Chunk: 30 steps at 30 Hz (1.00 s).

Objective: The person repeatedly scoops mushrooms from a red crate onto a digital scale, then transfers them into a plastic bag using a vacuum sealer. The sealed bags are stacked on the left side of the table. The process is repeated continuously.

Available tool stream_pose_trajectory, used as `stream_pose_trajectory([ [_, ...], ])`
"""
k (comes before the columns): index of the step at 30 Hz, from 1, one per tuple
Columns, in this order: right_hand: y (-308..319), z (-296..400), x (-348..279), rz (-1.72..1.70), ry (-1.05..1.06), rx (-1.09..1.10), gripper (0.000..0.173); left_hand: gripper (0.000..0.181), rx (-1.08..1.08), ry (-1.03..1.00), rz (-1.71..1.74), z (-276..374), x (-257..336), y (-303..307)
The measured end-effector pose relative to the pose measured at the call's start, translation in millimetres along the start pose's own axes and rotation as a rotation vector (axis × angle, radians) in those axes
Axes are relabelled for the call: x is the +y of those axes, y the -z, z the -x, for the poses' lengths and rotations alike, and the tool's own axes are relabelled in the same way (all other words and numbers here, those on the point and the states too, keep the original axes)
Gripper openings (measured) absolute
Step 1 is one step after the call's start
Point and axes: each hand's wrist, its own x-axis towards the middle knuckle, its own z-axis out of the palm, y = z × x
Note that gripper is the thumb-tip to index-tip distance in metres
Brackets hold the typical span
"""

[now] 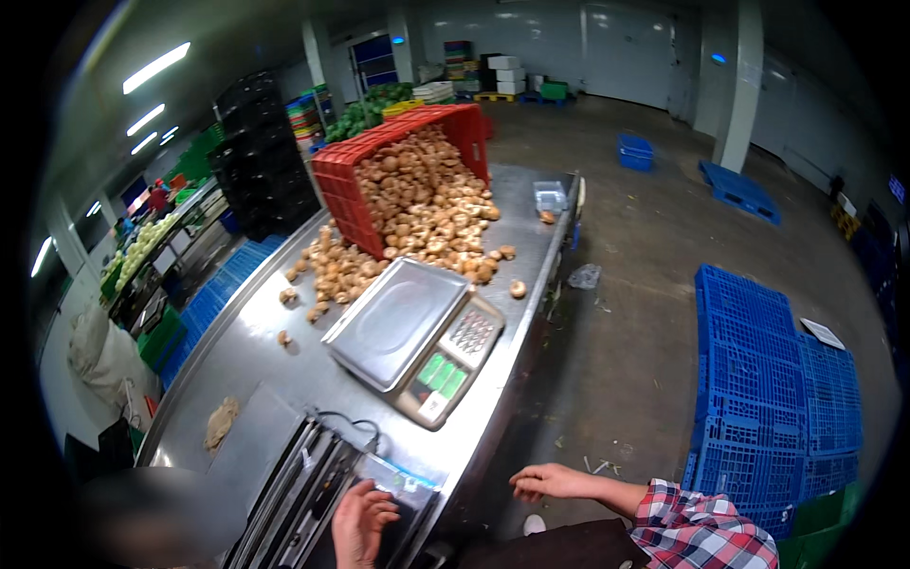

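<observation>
My left hand (362,523) is raised over a wrapping machine with metal rails (306,491) at the table's near end, its fingers half curled and nothing seen in them. Off the table's right side, my right hand (544,482) hangs over the floor with bent fingers and holds nothing visible. Ahead of both stands a digital weighing scale (405,313) with a bare steel pan. Behind it a red plastic crate (348,192) lies tipped on its side, brown mushrooms (426,206) spilling out onto the steel table (263,377). A clear plastic tray (550,196) sits near the far right edge.
Blue plastic pallets (750,355) are stacked at the right, with another blue pallet (739,190) and a blue crate (635,152) farther off. Black crates (256,156) rise behind the table. A beige cloth (222,424) lies on its left part. Distant people stand at the far left.
</observation>
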Motion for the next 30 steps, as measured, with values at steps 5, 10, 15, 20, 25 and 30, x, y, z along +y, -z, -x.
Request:
stream_pose_trajectory([
  [5,102,-29,-9,0.052,0.078,0.359,0.033,0.043,-0.345,0.391,-0.008,-52,-71,-64],
  [10,188,-107,-73,0.472,0.422,0.706,0.022,0.045,-0.436,0.456,-0.102,-104,-99,-130],
  [15,284,-213,-91,1.047,0.559,0.757,0.028,0.037,-0.433,0.517,-0.074,-191,-121,-158],
  [20,361,-273,-95,1.198,0.206,0.777,0.030,0.035,-0.308,0.571,-0.054,-256,-106,-205],
  [25,409,-327,-131,0.953,0.148,0.441,0.029,0.038,-0.218,0.576,-0.002,-301,-106,-231],
  [30,442,-338,-219,0.564,0.458,0.513,0.045,0.040,-0.179,0.597,-0.015,-351,-106,-274],
])
